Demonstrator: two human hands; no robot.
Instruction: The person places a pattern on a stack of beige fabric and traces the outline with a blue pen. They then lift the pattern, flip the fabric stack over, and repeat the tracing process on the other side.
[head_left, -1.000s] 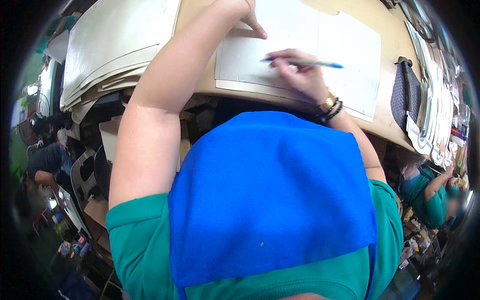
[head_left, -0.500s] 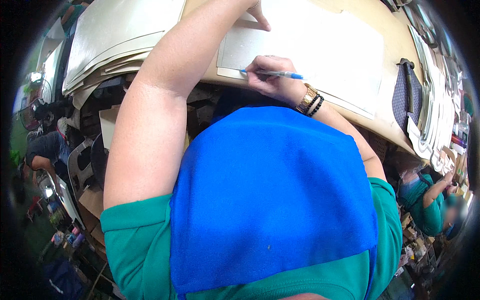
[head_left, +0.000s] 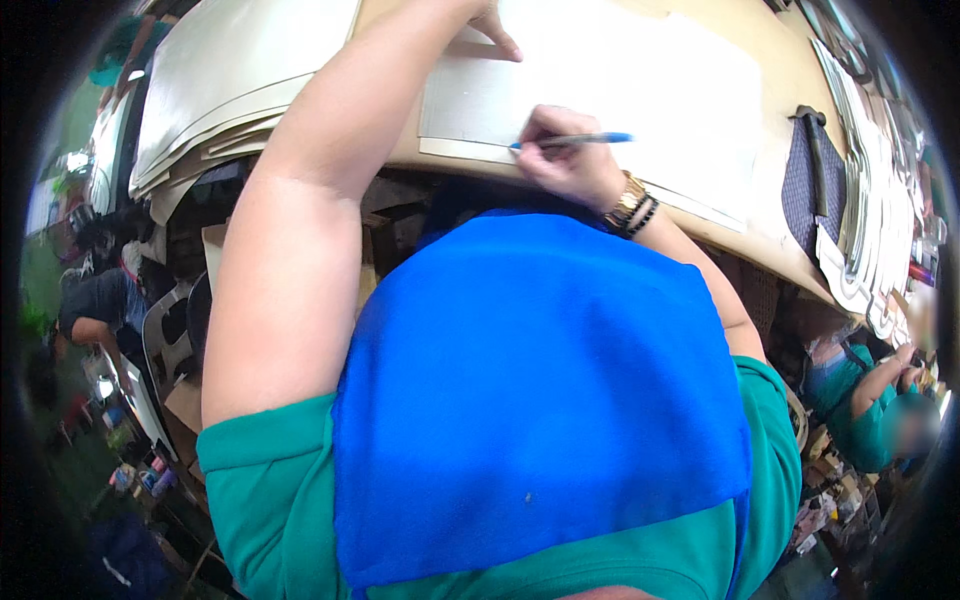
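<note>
My right hand grips a blue-and-clear pen between thumb and fingers. The pen's tip meets the near edge of a large pale sheet, which lies flat on the tan table. Toward the sheet's left part a greyish piece is seen, with a dark line along its near side; glare hides where its other edges run. My left hand rests on the sheet farther away, thumb stretched out. Its other fingers are cut off by the top of the picture.
A stack of large pale sheets lies on the left. To the right are a hammer-like tool on a dark patterned piece and a pile of cut pale pieces. Other people work at far left and far right.
My right hand has slid the pen to the right along the sheet's near edge. My left hand stays on the sheet; the whole view has shifted slightly.
</note>
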